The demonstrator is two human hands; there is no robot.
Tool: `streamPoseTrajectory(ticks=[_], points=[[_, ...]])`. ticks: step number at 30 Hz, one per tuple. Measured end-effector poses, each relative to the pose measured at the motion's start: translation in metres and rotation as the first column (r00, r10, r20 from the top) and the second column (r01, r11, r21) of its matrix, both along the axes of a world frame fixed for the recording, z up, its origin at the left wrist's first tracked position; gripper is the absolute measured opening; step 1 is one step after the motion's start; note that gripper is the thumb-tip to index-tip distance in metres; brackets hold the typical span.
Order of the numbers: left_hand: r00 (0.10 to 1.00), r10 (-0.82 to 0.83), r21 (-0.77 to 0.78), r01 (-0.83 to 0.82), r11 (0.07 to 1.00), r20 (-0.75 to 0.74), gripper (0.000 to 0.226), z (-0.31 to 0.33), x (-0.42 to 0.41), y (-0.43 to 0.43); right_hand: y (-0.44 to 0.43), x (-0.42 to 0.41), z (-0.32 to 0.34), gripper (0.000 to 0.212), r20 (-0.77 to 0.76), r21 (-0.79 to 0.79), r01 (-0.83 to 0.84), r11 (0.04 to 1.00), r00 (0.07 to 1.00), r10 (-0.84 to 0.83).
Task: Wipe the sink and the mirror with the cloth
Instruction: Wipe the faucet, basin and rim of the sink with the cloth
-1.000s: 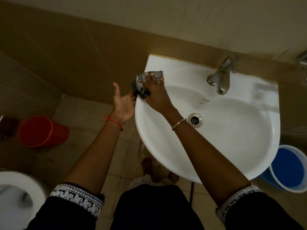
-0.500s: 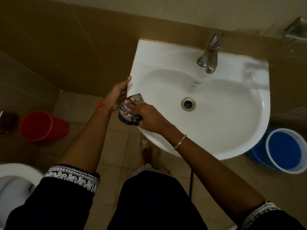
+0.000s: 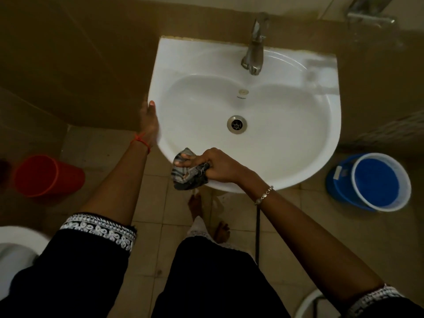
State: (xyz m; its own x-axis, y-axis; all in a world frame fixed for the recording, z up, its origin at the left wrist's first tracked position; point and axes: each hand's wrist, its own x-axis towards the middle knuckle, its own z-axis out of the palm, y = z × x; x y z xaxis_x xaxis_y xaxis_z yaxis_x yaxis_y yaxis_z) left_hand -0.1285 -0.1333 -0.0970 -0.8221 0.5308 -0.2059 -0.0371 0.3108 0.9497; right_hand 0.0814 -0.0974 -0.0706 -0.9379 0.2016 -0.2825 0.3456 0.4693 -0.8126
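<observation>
One sink [image 3: 298,157], one tap [image 3: 253,53] at its back, one drain [image 3: 236,124] in its bowl. Two hands at the sink's rim: left hand [image 3: 149,121] and right hand [image 3: 219,167]. One cloth [image 3: 188,177] at its front edge. Two buckets: red bucket [image 3: 46,175] left of the sink, blue bucket [image 3: 376,182] right. One toilet [image 3: 16,253], far left.

Both black sleeves [image 3: 68,271] end in wide bands of white floral embroidery [image 3: 98,232]. A red thread [image 3: 141,141] circles the wrist of the left hand [image 3: 149,121]. A silver beaded bracelet [image 3: 263,195] sits behind the right hand [image 3: 220,168]. A black tunic [image 3: 218,283] hangs over white lace-edged trousers [image 3: 199,226], and the feet [image 3: 222,232] are bare.
</observation>
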Motion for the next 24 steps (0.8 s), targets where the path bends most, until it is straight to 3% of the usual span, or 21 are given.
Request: streamPoseTrajectory(ticks=[4, 9, 14, 16, 19, 22, 24], points=[[0.992, 0.032, -0.042, -0.037, 0.998, -0.119, 0.042, -0.009, 0.002, 0.001, 0.002, 0.025, 0.005, 0.052, -0.018, -0.068, 0.003, 0.998, 1.0, -0.005], [0.974, 0.046, -0.079, -0.065, 0.995, -0.223, 0.042, -0.017, 0.001, 0.001, 0.008, 0.064, 0.007, 0.057, -0.099, 0.028, -0.015, 0.999, 0.995, 0.017], [0.973, 0.086, -0.055, -0.1, 0.993, -0.212, 0.041, -0.016, 0.001, 0.001, 0.022, 0.104, 0.006, 0.062, -0.087, 0.056, 0.037, 0.998, 0.996, -0.032], [0.978, 0.098, -0.034, -0.106, 0.994, -0.184, 0.04, -0.016, 0.001, 0.0, 0.034, 0.113, 0.006, 0.049, -0.001, 0.036, 0.092, 0.995, 0.996, -0.092], [0.984, 0.137, 0.0, -0.138, 0.99, -0.112, 0.04, -0.011, 0.003, 0.0, 0.05, 0.104, 0.016, 0.013, 0.08, -0.022, 0.15, 0.989, 0.986, -0.148], [0.985, 0.143, 0.016, -0.142, 0.99, -0.093, 0.04, -0.012, 0.003, 0.002, 0.056, 0.072, 0.03, 0.009, 0.162, -0.072, -0.006, 0.997, 0.987, 0.018], [0.988, 0.111, 0.012, -0.111, 0.994, -0.11, 0.041, -0.009, 0.006, 0.001, 0.051, 0.047, 0.031, 0.017, 0.208, -0.096, -0.086, 0.992, 0.973, 0.104]])
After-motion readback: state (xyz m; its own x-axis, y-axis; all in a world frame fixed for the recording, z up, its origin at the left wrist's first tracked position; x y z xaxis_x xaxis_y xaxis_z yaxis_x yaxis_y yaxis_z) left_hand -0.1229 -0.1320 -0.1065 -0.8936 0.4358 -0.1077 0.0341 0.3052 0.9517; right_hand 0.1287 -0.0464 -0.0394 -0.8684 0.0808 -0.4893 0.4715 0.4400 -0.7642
